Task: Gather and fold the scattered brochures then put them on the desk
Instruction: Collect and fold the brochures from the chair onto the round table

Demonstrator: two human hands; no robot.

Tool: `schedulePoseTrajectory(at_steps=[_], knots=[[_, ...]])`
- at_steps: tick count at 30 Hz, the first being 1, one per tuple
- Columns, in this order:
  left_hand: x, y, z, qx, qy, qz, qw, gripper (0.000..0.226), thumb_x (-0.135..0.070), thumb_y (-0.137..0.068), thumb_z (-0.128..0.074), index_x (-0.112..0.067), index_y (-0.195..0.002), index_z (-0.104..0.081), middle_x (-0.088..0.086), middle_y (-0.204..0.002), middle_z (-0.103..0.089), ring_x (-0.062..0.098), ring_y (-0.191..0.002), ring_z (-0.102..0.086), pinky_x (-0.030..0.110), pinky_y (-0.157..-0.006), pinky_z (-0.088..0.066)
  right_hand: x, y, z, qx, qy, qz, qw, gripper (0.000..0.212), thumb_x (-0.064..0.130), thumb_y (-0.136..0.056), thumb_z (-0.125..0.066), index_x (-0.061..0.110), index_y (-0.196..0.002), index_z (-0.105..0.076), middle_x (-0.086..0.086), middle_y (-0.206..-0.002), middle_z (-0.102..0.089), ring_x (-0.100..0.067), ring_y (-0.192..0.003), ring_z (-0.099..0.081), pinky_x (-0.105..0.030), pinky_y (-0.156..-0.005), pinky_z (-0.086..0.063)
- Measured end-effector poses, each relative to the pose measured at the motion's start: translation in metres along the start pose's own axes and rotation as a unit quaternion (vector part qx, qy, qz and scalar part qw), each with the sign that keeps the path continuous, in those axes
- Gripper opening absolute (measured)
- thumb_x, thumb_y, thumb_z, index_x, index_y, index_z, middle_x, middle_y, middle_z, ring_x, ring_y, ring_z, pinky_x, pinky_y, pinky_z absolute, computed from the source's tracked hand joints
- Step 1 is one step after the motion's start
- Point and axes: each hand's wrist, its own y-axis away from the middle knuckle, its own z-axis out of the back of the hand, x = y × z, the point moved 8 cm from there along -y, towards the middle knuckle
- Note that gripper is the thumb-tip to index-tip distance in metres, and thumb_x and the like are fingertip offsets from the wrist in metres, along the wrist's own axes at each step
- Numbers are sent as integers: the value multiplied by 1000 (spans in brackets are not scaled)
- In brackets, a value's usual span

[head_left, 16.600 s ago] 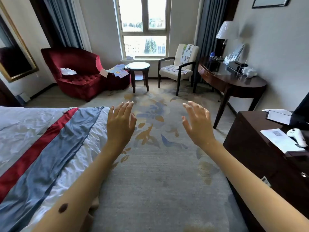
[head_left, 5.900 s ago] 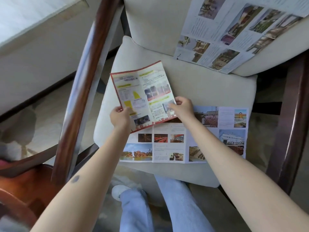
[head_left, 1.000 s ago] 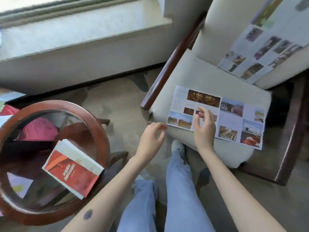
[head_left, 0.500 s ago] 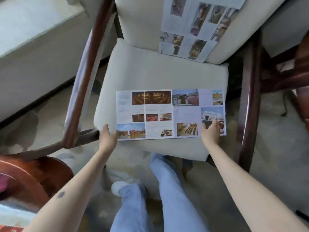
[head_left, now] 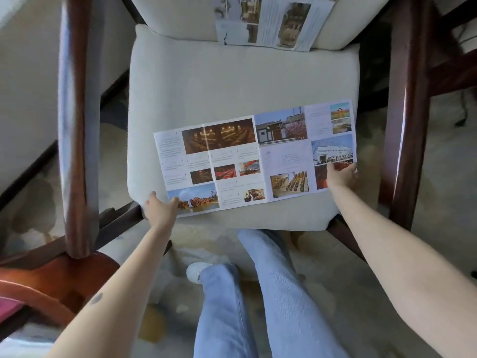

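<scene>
Hands at both near corners of a long, unfolded paper brochure (head_left: 258, 161) printed with colour photographs, a person faced the cream upholstered seat cushion (head_left: 232, 81) of a dark-wood armchair. The brochure lay printed side up on the front half of the cushion. Its long axis ran across the seat from armrest to armrest on a slant, the right end nearer the backrest than the left. Fold creases crossed it the short way. The left hand (head_left: 160, 209) pinched the near left corner at the cushion's front edge, one digit over a lakeside photograph. The right hand (head_left: 340, 175) gripped the near right corner, fingers curled over the sheet's edge; what lay under the paper on either side could not be made out. The two hands were well apart, with the sheet's whole length between them. A second open brochure (head_left: 271, 21), white with photographs, hung down the cream backrest, its lower edge reaching about where back met seat. A glossy dark left armrest (head_left: 74, 125) and right armrest (head_left: 405, 112) flanked the cushion. A round reddish wooden table (head_left: 51, 285) stood at lower left, just beside the chair. Legs in pale blue jeans (head_left: 271, 293) and a white shoe (head_left: 196, 272) stood on patterned carpet (head_left: 426, 202) before the seat
</scene>
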Motion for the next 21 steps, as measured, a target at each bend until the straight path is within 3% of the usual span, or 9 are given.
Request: schedulePoseTrajectory(at_steps=[4, 7, 9, 11, 13, 15, 17, 19, 21], knots=[[-2, -13, -2, 9, -5, 18, 1000, 66, -24, -86, -63, -3, -140, -30, 19, -138, -45, 36, -126, -43, 46, -104, -39, 7, -12, 7, -31, -38, -16, 999, 81, 48, -88, -52, 14, -149, -10, -18, -155, -19, -39, -141, -22, -58, -114, -17], [-1, -16, -4, 13, 25, 19, 999, 67, -24, -84, -66, -5, -139, -33, 16, -130, -52, 32, -119, -50, 37, -94, -41, 23, -18, 17, -46, -52, 14, 997, 77, 49, -85, -55, 11, -144, -24, -16, -144, -40, -36, -132, -40, -56, -109, -30], [1, -14, -7, 28, 34, 20, 999, 59, -25, -83, -69, -3, -132, -44, 15, -124, -57, 29, -114, -53, 31, -83, -41, 35, -17, 25, -63, -43, 47, 996, 64, 49, -83, -57, 10, -131, -40, -15, -132, -53, -36, -121, -50, -52, -106, -34], [3, -12, -9, 40, 54, 21, 997, 40, -22, -82, -70, -2, -115, -58, 12, -104, -64, 26, -98, -58, 24, -70, -42, 46, -12, 31, -75, -52, 84, 992, 51, 44, -83, -59, 10, -119, -52, -14, -122, -61, -35, -114, -55, -48, -104, -37], [7, -10, -7, 34, 89, 22, 995, 12, -17, -82, -70, -10, -85, -61, 3, -75, -59, 19, -74, -52, 19, -55, -36, 54, -5, 25, -42, -91, 113, 989, 39, 34, -85, -61, 6, -113, -61, -17, -115, -65, -35, -107, -60, -44, -96, -47], [7, -7, -7, 38, 111, 19, 993, 18, -16, -83, -69, -15, -72, -55, 2, -66, -52, 15, -63, -46, 20, -54, -35, 55, 2, 16, -6, -111, 118, 987, 34, 27, -87, -60, 2, -110, -63, -20, -114, -65, -33, -101, -62, -42, -90, -51], [5, -1, -10, 65, 116, 12, 991, 13, -17, -85, -67, -10, -93, -59, 10, -86, -59, 22, -75, -53, 28, -66, -45, 50, 8, 5, 17, -93, 105, 990, 38, 28, -90, -55, 1, -116, -58, -21, -122, -58, -34, -107, -58, -43, -93, -49], [7, 3, -16, 90, 121, 20, 988, 44, -19, -87, -65, -5, -125, -47, 13, -116, -57, 30, -106, -55, 40, -92, -46, 44, 14, -3, 18, -41, 90, 995, 47, 31, -90, -53, 1, -126, -48, -21, -136, -45, -35, -122, -48, -43, -101, -41], [9, 5, -19, 89, 119, 18, 989, 59, -20, -88, -64, -6, -138, -35, 13, -128, -53, 29, -117, -51, 39, -99, -41, 41, 21, -7, -1, 3, 97, 995, 52, 33, -89, -54, 1, -129, -43, -20, -140, -39, -34, -128, -40, -41, -100, -36]])
